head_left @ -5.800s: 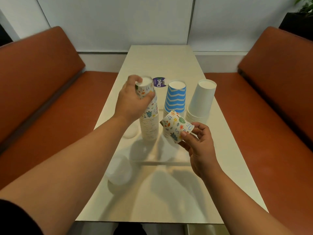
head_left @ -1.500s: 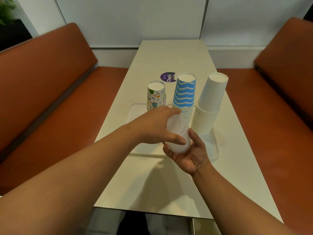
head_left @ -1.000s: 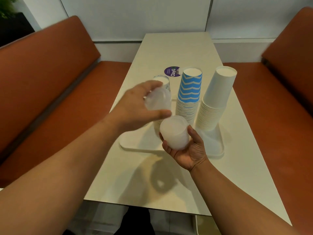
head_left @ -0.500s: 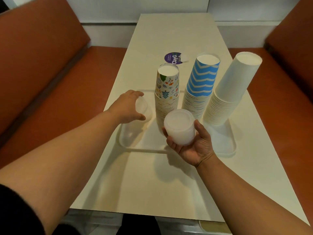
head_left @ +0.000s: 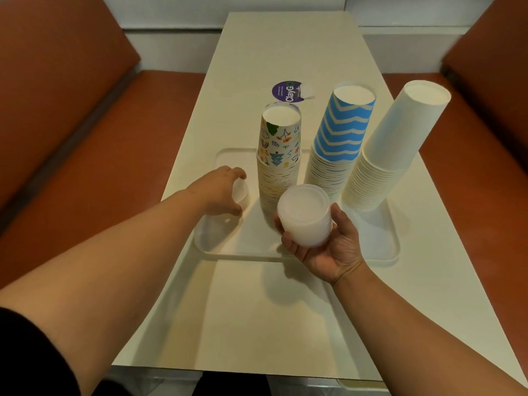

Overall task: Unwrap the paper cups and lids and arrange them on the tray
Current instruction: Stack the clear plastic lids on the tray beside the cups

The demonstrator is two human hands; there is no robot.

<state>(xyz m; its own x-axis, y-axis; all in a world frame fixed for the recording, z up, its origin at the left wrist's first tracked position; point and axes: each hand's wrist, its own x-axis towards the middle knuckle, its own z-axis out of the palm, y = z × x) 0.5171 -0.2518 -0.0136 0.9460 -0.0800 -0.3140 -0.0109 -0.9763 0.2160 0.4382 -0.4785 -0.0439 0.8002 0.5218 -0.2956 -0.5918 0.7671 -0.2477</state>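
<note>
A cream tray [head_left: 385, 254] lies on the table and bears three upside-down cup stacks: a patterned stack [head_left: 278, 155], a blue zigzag stack [head_left: 337, 147] and a plain white stack [head_left: 391, 150]. My left hand [head_left: 218, 190] grips a small stack of translucent lids [head_left: 242, 192] at the tray's left part, beside the patterned cups. My right hand [head_left: 328, 244] holds a larger stack of translucent lids [head_left: 304, 214] above the tray's front edge, thumb on its right side.
A purple round sticker [head_left: 287, 91] lies on the cream table [head_left: 257, 324] behind the tray. Orange bench seats [head_left: 94, 167] run along both sides. The table's near edge lies close to my body.
My left hand has taken some lids off the stack in my right hand and lowered them to the tray's left side. The right hand has stayed above the tray's front edge.
</note>
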